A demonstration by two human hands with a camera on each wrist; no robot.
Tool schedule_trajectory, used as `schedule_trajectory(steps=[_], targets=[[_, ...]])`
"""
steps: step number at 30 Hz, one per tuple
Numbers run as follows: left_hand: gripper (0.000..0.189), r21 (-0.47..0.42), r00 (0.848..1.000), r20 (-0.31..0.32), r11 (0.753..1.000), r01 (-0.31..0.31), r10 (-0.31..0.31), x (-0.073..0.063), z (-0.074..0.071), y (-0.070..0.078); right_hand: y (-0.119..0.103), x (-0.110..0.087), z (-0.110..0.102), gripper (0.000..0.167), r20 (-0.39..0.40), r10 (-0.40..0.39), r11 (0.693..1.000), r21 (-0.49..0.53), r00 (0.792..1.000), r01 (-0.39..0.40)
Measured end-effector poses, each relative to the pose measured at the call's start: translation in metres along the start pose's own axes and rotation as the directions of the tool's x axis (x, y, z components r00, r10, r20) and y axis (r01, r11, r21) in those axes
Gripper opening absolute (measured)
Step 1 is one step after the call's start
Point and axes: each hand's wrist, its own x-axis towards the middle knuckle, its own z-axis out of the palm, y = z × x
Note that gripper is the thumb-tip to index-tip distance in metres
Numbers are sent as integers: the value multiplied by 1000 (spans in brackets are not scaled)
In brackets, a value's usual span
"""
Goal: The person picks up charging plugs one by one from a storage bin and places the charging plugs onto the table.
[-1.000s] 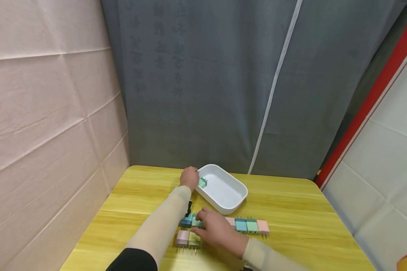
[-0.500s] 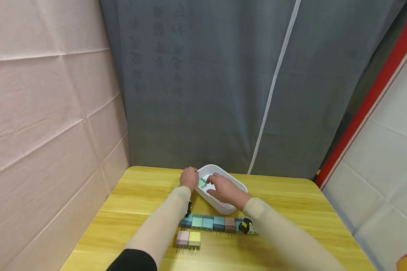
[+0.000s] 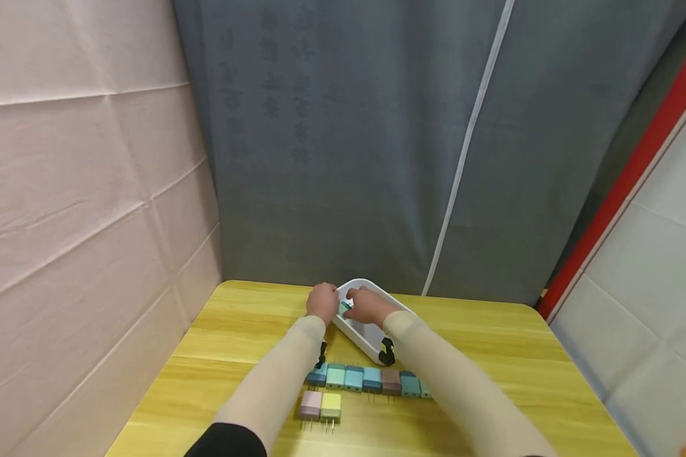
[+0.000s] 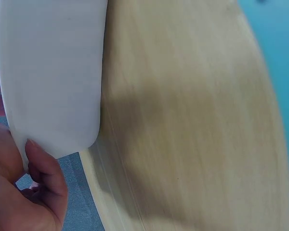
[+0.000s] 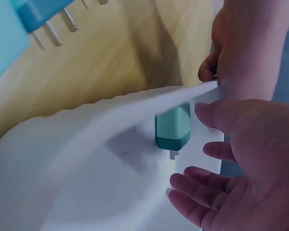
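My left hand [image 3: 322, 303] grips the far-left rim of a white plastic tray [image 3: 363, 338]. The left wrist view shows its thumb and fingers pinching that rim [image 4: 19, 144]. One green charger plug [image 5: 173, 126] with metal prongs lies inside the tray, against the wall by my left hand. Over the tray, my right hand [image 3: 370, 306] reaches in from the right. Seen from the right wrist, its thumb and loosely bent fingers stand apart around the plug, with no grip on it.
On the wooden table [image 3: 251, 355], a row of blue, green and brown charger plugs [image 3: 353, 379] lies in front of the tray. My right sleeve hides its right end. Nearer still are a pink plug [image 3: 311, 404] and a yellow plug [image 3: 331, 406]. A grey curtain [image 3: 331, 190] hangs behind.
My right hand has left the row of plugs, moved forward over the tray and come left to the green plug. My left hand stays at the tray's rim.
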Motion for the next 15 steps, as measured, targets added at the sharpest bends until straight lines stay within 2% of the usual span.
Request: schedule_trajectory(steps=[3, 6, 8, 14, 15], targets=[[21, -27, 1000, 14, 1000, 16, -15, -3, 0, 3, -3, 4, 4, 59, 27, 69, 997, 36, 997, -70], [23, -42, 1000, 19, 999, 25, -24, -5, 0, 6, -3, 7, 8, 60, 48, 98, 994, 48, 994, -100], [23, -33, 1000, 12, 999, 14, -14, -3, 2, 5, -3, 9, 11, 60, 55, 105, 992, 61, 993, -108], [24, -35, 1000, 11, 999, 7, -7, -6, -1, 9, -2, 10, 16, 60, 53, 123, 990, 69, 991, -127], [24, -49, 1000, 23, 999, 22, -21, -9, -4, 13, -2, 11, 17, 59, 49, 128, 988, 75, 991, -132]])
